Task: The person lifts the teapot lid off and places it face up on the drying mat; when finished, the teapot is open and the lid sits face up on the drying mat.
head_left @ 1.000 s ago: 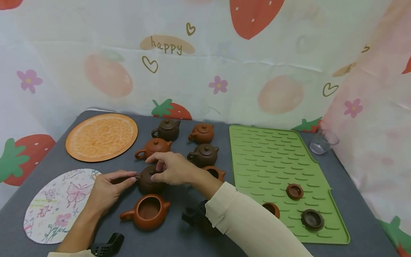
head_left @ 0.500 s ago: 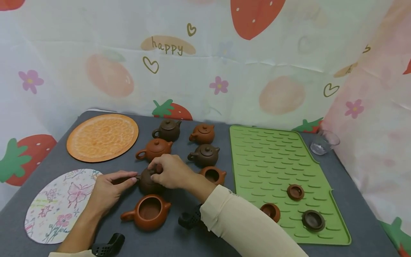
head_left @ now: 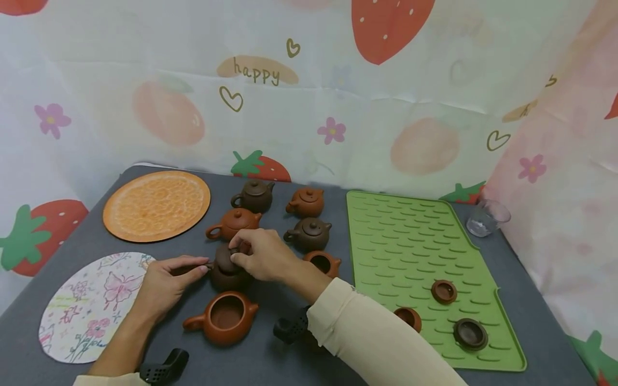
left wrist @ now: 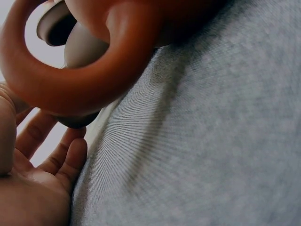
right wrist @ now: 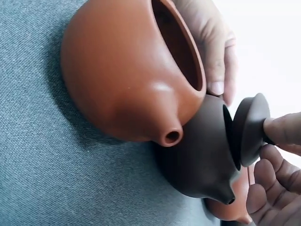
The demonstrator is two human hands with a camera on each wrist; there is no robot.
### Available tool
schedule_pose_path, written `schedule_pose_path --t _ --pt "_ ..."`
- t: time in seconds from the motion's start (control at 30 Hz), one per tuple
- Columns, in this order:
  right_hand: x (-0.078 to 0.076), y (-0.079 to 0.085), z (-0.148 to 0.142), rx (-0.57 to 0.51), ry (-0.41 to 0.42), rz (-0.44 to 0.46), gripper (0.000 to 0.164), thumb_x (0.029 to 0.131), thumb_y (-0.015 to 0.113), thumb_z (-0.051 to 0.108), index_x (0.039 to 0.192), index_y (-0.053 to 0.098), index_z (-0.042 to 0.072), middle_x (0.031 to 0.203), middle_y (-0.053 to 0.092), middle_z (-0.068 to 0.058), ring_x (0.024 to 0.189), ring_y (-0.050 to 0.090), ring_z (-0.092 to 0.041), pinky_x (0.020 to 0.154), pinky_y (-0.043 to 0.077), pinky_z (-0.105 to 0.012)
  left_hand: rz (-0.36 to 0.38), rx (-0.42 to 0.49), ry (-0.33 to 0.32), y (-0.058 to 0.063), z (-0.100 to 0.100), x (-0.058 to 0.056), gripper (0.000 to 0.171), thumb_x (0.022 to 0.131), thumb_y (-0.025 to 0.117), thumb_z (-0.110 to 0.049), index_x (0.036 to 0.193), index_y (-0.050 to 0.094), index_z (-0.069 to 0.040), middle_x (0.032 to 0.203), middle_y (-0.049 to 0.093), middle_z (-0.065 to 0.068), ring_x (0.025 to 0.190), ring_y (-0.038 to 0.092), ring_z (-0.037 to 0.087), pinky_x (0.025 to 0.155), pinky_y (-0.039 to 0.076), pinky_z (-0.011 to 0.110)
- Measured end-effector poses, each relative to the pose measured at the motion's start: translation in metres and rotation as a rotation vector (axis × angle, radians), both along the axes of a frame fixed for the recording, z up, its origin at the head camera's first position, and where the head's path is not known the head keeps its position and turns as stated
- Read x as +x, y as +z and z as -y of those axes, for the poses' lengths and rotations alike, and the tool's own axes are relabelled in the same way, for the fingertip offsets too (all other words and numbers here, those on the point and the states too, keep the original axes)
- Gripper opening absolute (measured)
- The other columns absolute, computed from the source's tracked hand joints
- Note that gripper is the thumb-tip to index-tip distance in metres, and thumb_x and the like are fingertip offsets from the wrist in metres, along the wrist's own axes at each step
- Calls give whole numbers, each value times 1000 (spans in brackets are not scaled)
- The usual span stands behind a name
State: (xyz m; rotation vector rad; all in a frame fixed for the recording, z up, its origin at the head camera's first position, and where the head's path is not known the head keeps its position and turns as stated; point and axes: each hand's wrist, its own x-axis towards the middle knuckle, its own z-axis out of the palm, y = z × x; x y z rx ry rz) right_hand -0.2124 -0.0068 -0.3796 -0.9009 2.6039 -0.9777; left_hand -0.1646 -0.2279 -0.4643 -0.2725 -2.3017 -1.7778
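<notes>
My left hand (head_left: 166,281) pinches the handle of a dark brown teapot (head_left: 230,280) in the middle of the table. With thumb and fingers of my right hand (head_left: 267,254) I hold its dark lid (right wrist: 251,127) by the knob. The lid is tilted and raised off the rim, as the right wrist view shows. Just in front stands an orange-brown teapot (head_left: 226,319) without a lid, its opening facing up. In the left wrist view its round handle (left wrist: 80,92) covers part of the dark teapot and of my left hand (left wrist: 37,174).
Behind are lidded teapots, dark (head_left: 255,195) and orange (head_left: 235,222), and a lidless one (head_left: 324,264) by my right wrist. Several lids, one dark (head_left: 470,333), lie on a green mat (head_left: 401,241). A glass (head_left: 486,219) stands far right; round mats (head_left: 156,206) lie left.
The dark lid, earlier sitting on the teapot, is now tilted and lifted from its rim by my right hand. My left hand stays at the handle.
</notes>
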Motion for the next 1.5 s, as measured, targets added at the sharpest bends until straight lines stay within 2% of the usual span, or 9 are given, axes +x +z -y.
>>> schedule_pose_path --t 0.33,0.6,0.7,0.83,0.93,1.13,1.3,1.4,1.5 --pt "0 3 -3 -142 -17 86 10 95 64 22 101 67 13 82 61 8 69 57 -6 61 47 -22 2 -47 -2 3 2 1 19 87 73 -7 105 74 0 98 71 10 93 64 8 77 48 17" --pt "3 6 -4 -395 -38 287 5 91 66 9 87 63 10 71 62 -4 61 58 -18 52 47 -28 7 -46 -2 3 1 1 19 88 72 -7 105 74 0 99 71 10 94 64 8 78 48 17" --pt "4 6 -5 -471 -44 346 7 90 64 5 84 60 7 73 64 -8 63 59 -23 55 49 -33 8 -35 -3 3 1 1 19 88 72 -7 105 74 1 99 71 11 94 64 8 78 48 17" --pt "4 7 -7 -508 -56 378 7 89 64 3 85 58 5 76 65 -9 72 62 -32 61 51 -42 13 -38 7 2 1 1 20 87 73 -7 105 74 1 99 71 10 94 63 7 78 47 17" --pt "4 8 -7 -546 -46 395 9 89 63 2 94 58 7 77 65 -10 75 63 -33 67 52 -47 19 -45 14 2 1 2 20 88 73 -8 106 74 0 100 71 10 94 63 7 78 47 16" --pt "4 13 -8 -639 11 454 42 90 62 1 128 60 18 95 66 -8 76 65 -29 74 52 -53 24 -30 9 1 1 2 20 88 73 -9 106 74 1 99 71 10 95 63 8 78 47 17" --pt "7 18 -11 -717 2 586 41 91 60 -2 130 59 11 89 64 -16 76 63 -27 72 54 -43 23 -37 9 0 1 1 21 88 73 -9 106 74 1 99 72 9 95 63 7 78 47 17" --pt "9 22 -13 -799 7 689 39 92 57 0 130 54 7 89 61 -17 73 60 -25 68 53 -36 28 -32 8 1 1 1 21 88 73 -9 106 74 1 99 72 9 95 63 7 78 47 17" --pt "11 26 -16 -842 29 742 35 94 58 6 128 51 7 87 59 -16 69 58 -24 63 51 -34 32 -32 9 1 0 1 21 88 73 -9 106 74 1 100 71 10 95 63 7 78 47 17"
